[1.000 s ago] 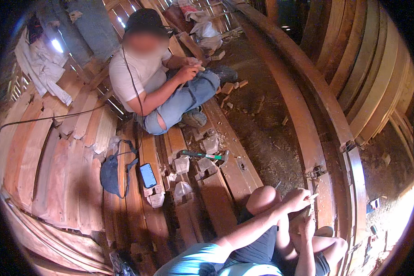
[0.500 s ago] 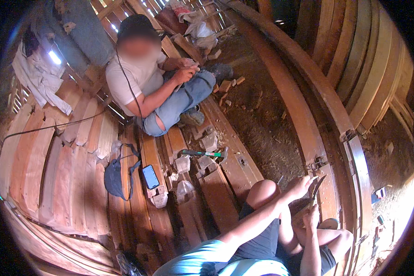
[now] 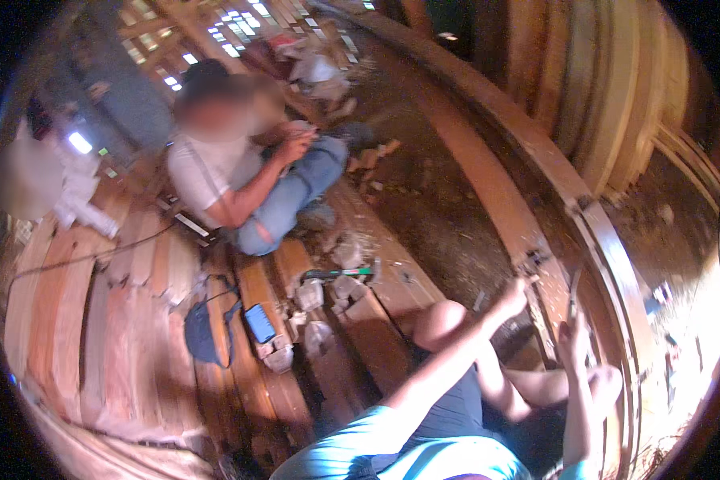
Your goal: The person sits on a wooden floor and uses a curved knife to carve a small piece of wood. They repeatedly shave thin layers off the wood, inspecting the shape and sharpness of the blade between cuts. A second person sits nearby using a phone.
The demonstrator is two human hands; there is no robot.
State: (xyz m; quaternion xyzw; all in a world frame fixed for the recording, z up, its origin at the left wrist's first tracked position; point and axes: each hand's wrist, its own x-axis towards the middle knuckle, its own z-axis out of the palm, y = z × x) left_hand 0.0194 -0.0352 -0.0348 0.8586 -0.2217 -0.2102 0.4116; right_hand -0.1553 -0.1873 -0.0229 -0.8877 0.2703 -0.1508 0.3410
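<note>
My right hand (image 3: 571, 342) is closed around the handle of a knife (image 3: 574, 290), whose thin blade points up and away. My left hand (image 3: 514, 298) has its fingers drawn together beside the notched end of a brown wooden beam (image 3: 528, 250). What it holds, if anything, is too blurred to make out. The two hands are apart, out past my bent knees.
Across from me a person (image 3: 216, 172) sits working with both hands. Between us lie a green-and-black hammer (image 3: 336, 274), a phone (image 3: 259, 323) and a dark bag (image 3: 210, 326) on planks (image 3: 128, 336). Curved boards (image 3: 600, 88) stand at the far right.
My right hand has swung the knife to the right, away from my left hand. My left hand has shifted slightly left and nearer. The whole view has turned a little and blurred.
</note>
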